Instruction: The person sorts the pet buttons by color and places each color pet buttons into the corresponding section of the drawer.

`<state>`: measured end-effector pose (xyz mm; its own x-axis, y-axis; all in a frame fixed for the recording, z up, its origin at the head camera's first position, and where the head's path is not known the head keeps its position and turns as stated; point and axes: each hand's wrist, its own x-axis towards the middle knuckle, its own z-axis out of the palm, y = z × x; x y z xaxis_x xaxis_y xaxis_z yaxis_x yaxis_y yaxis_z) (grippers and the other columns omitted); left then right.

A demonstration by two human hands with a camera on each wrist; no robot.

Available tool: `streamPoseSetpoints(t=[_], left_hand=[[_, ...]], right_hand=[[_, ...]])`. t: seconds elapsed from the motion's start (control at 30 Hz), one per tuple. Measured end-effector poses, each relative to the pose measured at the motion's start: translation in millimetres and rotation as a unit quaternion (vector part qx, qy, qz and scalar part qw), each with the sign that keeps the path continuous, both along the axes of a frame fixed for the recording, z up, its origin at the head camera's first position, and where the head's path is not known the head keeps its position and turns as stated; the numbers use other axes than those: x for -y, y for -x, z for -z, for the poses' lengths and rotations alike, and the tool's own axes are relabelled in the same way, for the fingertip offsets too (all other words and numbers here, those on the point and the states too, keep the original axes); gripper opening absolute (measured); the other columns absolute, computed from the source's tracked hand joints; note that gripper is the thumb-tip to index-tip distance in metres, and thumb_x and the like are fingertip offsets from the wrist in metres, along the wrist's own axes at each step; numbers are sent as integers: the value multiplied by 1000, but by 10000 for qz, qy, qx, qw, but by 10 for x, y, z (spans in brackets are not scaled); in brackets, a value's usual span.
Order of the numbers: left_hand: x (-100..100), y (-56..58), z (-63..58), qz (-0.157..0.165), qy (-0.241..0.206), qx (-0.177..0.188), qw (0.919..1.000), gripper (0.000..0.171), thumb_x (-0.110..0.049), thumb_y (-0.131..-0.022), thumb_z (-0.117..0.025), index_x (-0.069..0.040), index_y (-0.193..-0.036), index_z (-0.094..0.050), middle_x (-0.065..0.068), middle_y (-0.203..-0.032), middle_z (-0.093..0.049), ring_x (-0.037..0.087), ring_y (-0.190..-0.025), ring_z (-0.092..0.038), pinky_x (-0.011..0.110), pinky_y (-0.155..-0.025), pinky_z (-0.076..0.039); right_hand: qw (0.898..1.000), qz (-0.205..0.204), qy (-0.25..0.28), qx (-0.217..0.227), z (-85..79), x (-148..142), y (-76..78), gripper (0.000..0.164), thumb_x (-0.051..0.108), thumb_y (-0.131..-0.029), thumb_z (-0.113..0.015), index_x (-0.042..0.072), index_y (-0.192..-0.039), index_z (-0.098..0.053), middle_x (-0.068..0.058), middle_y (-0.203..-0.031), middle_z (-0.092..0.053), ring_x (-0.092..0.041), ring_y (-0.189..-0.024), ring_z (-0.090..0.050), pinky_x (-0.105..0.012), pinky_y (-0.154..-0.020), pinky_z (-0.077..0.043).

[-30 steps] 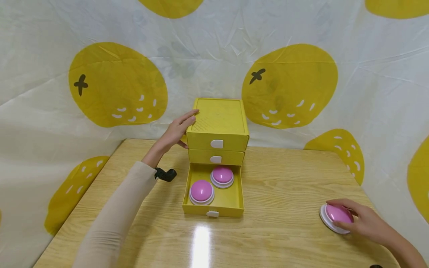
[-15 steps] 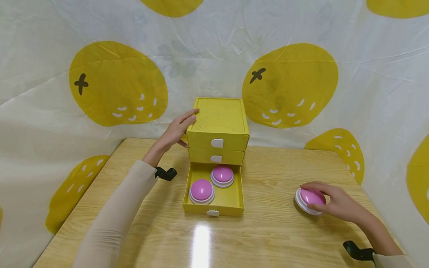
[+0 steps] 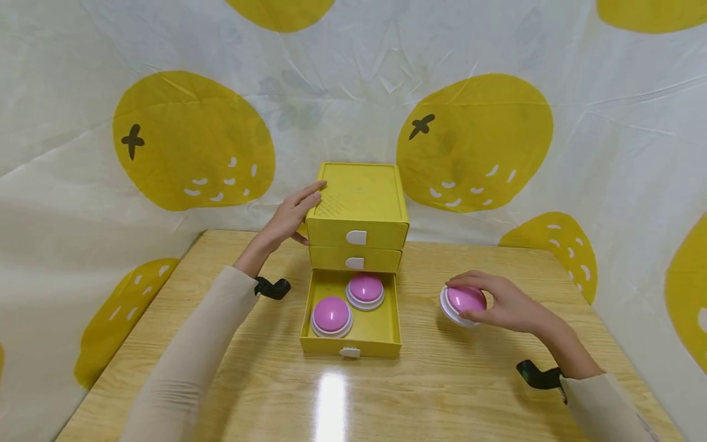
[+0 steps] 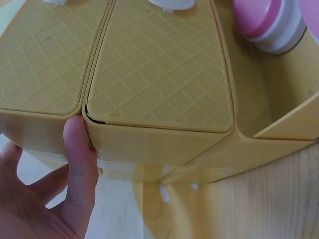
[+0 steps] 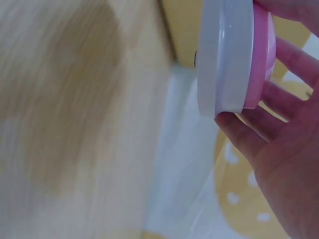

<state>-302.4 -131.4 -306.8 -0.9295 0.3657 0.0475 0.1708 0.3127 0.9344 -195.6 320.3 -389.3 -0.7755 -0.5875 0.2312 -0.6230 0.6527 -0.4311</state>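
My right hand (image 3: 510, 304) grips a pink push button (image 3: 466, 301) with a white base by its rim, to the right of the pulled-out bottom drawer (image 3: 381, 348). The right wrist view shows the button (image 5: 227, 59) tipped on edge in the fingers, raised over the wood. Two like buttons lie in that drawer, a front-left button (image 3: 332, 314) and a back-right button (image 3: 366, 288). My left hand (image 3: 287, 218) rests against the left side of the yellow drawer cabinet (image 3: 361, 190), fingertips on its top edge; the left wrist view shows the thumb (image 4: 79, 159) straight against the side.
The cabinet's two upper drawers, a top drawer (image 3: 331, 233) and a middle drawer (image 3: 331, 258), are closed, each with a white pull tab. All stands on a wooden table (image 3: 464, 393). A fruit-patterned curtain (image 3: 337, 110) hangs behind and at both sides.
My right hand has carried the button leftward and away from me, from the table's right side toward the drawer. The left hand and cabinet have stayed put.
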Motion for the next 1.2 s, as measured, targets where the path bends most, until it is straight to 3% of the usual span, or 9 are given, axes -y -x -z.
streamPoseSetpoints(t=[0.33,0.5,0.9,1.2], left_hand=[[10,4,12,-16,21,-34,10000,54,-43,-111,-41,-32,-164,-33,-1,-172,-26,30,-152,-37,52,-62,-63],[15,-2,10,-40,32,-31,10000,54,-43,-112,-41,-32,-164,-32,-1,-172,-26,29,-152,-37,54,-63,-63],[6,1,22,-27,26,-50,10000,54,-43,-112,-40,-31,-164,-32,0,-172,-25,31,-152,-36,50,-62,-63],[-1,-10,4,-36,25,-74,10000,54,-44,-111,-40,-31,-164,-33,-1,-172,-26,30,-152,-37,51,-62,-63]], right_hand=[[9983,-511,167,-208,-237,505,76,56,16,-81,-88,9,-131,-65,0,-126,-70,-16,-111,-66,-34,-91,-58],[9976,-623,303,89,-306,759,102,57,18,-82,-87,9,-133,-63,1,-125,-69,-14,-110,-65,-34,-91,-57],[9905,-1237,135,583,-279,1299,186,55,25,-84,-83,11,-133,-62,-2,-129,-67,-16,-111,-63,-33,-93,-57],[9869,-1477,-94,639,-167,1485,276,50,25,-82,-81,14,-129,-66,-2,-126,-63,-16,-109,-61,-32,-93,-56]])
